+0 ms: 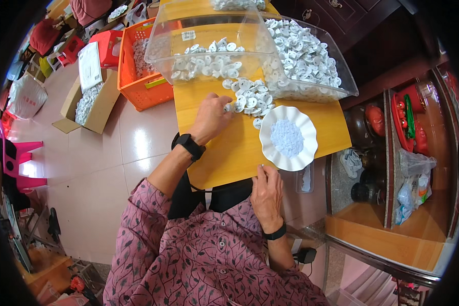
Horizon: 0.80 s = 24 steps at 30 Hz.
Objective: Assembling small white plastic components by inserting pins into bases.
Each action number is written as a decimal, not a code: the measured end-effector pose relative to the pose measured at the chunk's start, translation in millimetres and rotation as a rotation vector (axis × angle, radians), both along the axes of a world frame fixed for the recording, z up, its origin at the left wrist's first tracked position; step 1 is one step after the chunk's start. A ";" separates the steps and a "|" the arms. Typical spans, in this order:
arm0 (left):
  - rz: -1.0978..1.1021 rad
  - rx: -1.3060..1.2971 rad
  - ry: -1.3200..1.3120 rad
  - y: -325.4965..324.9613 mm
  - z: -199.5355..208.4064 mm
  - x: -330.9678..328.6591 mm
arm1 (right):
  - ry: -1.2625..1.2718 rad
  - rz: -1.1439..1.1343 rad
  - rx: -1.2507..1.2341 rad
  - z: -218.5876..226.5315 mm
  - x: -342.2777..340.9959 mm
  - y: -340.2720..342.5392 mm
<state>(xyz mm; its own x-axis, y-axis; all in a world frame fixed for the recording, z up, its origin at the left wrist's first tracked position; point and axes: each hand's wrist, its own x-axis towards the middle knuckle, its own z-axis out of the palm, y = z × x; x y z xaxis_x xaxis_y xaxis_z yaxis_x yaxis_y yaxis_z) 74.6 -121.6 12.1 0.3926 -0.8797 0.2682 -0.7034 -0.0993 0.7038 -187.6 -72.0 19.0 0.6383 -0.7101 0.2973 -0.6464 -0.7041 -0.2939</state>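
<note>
My left hand (210, 116) reaches across the wooden table (224, 148), its fingertips touching a loose heap of small white round plastic parts (250, 97). My right hand (266, 192) rests at the table's near edge, just below a white scalloped plate (283, 118) that holds a mound of tiny white pieces (286, 137). Its fingers are curled, and something small may be pinched at their tips, though I cannot make it out. Behind the heap stand two clear plastic bins: one (209, 46) with a thin layer of the white parts, the other (311, 61) nearly full.
An orange crate (140, 76) of white parts and an open cardboard box (86, 102) sit on the tiled floor to the left, with red stools (107, 43) beyond. A pink plastic chair (20, 163) stands far left. Wooden shelving (408, 153) with red items and bags fills the right.
</note>
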 end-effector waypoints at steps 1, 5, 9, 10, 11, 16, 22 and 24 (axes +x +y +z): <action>0.008 -0.006 -0.042 -2.1 -2.8 -1.4 | -0.027 0.011 0.001 -0.7 -0.3 1.1; 0.051 0.027 -0.038 -2.8 -8.3 -6.9 | -0.124 0.025 0.000 -7.8 -2.9 1.8; 0.029 0.047 -0.044 1.6 -6.9 -7.7 | -0.218 0.023 -0.063 -17.2 -2.8 -2.8; 0.019 0.053 -0.048 3.6 -6.2 -7.5 | -0.221 0.027 -0.078 -17.3 -2.2 -3.3; 0.020 0.055 -0.048 6.3 -5.5 -7.0 | -0.224 0.032 -0.093 -17.4 -1.8 -3.4; -0.105 0.089 0.087 28.1 22.4 -14.5 | -0.224 0.055 -0.116 -18.0 -3.8 -6.4; -0.234 0.236 0.931 63.9 68.3 -26.0 | -0.222 0.067 -0.143 -18.2 -3.9 -6.8; -0.262 0.208 1.059 77.5 68.7 -29.4 | -0.233 0.059 -0.135 -17.6 -3.2 -4.4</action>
